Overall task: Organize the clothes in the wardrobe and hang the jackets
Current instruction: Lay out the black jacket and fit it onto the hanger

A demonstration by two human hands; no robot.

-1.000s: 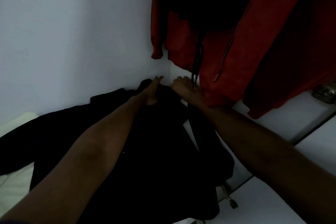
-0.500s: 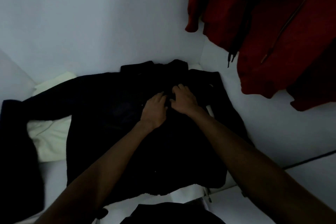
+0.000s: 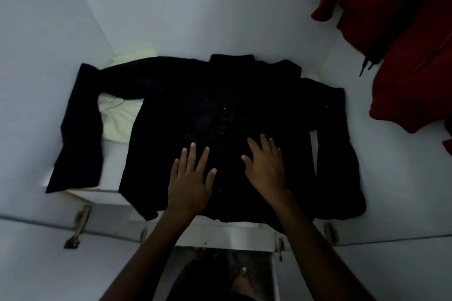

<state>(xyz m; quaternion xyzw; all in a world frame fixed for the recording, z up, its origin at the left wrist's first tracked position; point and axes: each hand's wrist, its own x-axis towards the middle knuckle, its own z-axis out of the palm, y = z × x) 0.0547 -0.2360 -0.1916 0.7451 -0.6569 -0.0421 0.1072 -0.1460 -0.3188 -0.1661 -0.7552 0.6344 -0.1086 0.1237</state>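
A black buttoned shirt (image 3: 195,95) lies spread flat on the white wardrobe shelf (image 3: 115,168), collar toward the back wall and both sleeves out to the sides. My left hand (image 3: 190,178) rests flat on its lower front, fingers spread, left of the button line. My right hand (image 3: 266,164) lies flat beside it on the right of the buttons, fingers apart. Neither hand grips the cloth. A red jacket (image 3: 403,32) hangs at the upper right, with dark drawstrings dangling from it.
A pale yellow-white garment (image 3: 119,117) lies under the shirt's left sleeve. White wardrobe walls close in the shelf on the left, back and right. Metal hinges (image 3: 78,225) sit on the front frame below the shelf. My bare foot (image 3: 242,278) shows on the floor.
My view has tilted down and back, so the whole shirt shows. Both hands slid from the collar area down the shirt front toward me and moved apart, fingers now spread flat.
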